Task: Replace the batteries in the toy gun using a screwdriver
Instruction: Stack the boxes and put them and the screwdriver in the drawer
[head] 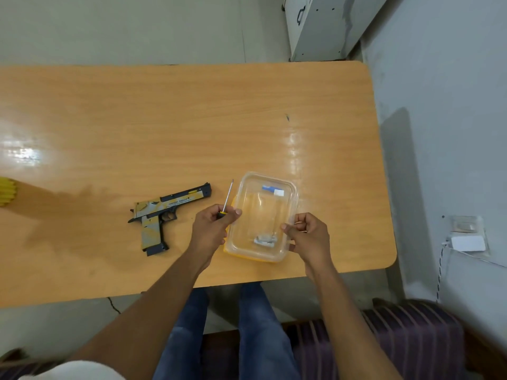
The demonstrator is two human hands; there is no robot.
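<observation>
Wooden table [164, 119], toy gun [167, 215], grey floor [123, 28]; cabinet [321, 26]

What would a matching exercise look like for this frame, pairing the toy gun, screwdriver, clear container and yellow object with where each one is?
Things:
1. toy gun
2. screwdriver
3. clear container
4. yellow object

Places:
A. gripped in the left hand, shaft pointing away from the person
B. at the table's far left edge, partly out of view
C. lying flat on the table, left of both hands
D. between the two hands, the right hand holding its right side

Pairs: 1-C, 2-A, 3-D, 4-B
</observation>
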